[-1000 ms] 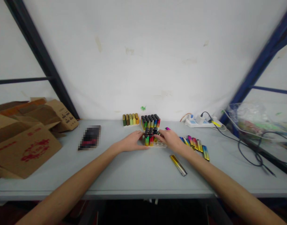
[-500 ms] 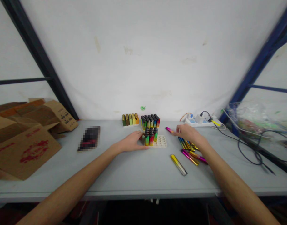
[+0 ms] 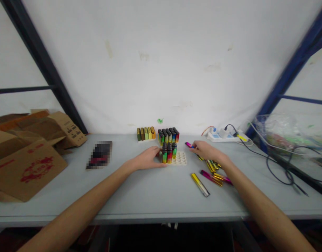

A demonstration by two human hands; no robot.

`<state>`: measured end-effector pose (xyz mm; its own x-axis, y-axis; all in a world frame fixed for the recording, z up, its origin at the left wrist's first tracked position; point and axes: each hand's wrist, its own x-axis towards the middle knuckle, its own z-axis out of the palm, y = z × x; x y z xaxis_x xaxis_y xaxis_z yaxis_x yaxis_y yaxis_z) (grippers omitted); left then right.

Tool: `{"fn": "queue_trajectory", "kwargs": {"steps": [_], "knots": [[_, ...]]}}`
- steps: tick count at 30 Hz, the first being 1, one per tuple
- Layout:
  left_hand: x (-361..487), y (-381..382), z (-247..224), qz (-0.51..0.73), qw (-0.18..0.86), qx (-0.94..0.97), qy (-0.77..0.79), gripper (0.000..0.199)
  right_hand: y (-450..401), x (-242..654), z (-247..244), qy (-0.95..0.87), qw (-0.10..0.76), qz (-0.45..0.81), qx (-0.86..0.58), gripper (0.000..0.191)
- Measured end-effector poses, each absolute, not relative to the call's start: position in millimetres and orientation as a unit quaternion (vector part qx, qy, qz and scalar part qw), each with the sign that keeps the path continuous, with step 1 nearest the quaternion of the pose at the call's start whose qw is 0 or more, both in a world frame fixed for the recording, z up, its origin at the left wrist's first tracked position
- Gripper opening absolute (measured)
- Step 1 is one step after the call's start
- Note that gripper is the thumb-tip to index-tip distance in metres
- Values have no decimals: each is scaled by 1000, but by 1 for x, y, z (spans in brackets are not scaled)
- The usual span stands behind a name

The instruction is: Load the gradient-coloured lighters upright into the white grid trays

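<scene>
My left hand (image 3: 147,158) curls around the left side of a white tray with round holes (image 3: 181,159), its thumb at the front corner. Upright lighters with black tops (image 3: 167,155) fill the tray's left part; holes show on the right. My right hand (image 3: 206,150) has its fingertips closed on a pink and blue lighter (image 3: 188,144) lying right of the tray; the fingers partly cover it. Below and beside that hand lie several loose shiny lighters (image 3: 212,177), some hidden by the wrist. A yellow and silver lighter (image 3: 200,184) lies apart, nearer the front.
Behind stand a full block of black-topped lighters (image 3: 169,134) and a tray of gold-topped pieces (image 3: 146,133). Cardboard boxes (image 3: 32,161) and a pixelated dark object (image 3: 100,154) are on the left. A power strip (image 3: 225,135) and black cables (image 3: 279,171) lie right.
My right hand has shifted slightly left, onto the pink and blue lighter. Some loose lighters under it have moved. The left hand stays at the tray.
</scene>
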<state>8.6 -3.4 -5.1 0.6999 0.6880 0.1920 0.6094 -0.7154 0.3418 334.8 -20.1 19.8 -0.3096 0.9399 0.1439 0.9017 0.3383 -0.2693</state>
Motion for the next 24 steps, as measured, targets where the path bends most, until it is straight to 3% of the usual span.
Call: {"fn": "queue_trajectory", "kwargs": {"steps": [4, 7, 15, 24], "knots": [[8, -4, -6, 156, 131, 912, 356, 61, -22, 322, 24, -791, 323, 199, -480, 36], [8, -3, -7, 164, 136, 912, 351, 60, -26, 308, 21, -744, 394, 262, -473, 41], [8, -2, -8, 164, 131, 912, 351, 61, -35, 285, 15, -761, 403, 177, -477, 36], [8, -2, -8, 165, 141, 915, 342, 61, -46, 268, 17, -702, 453, 150, -528, 56]]}}
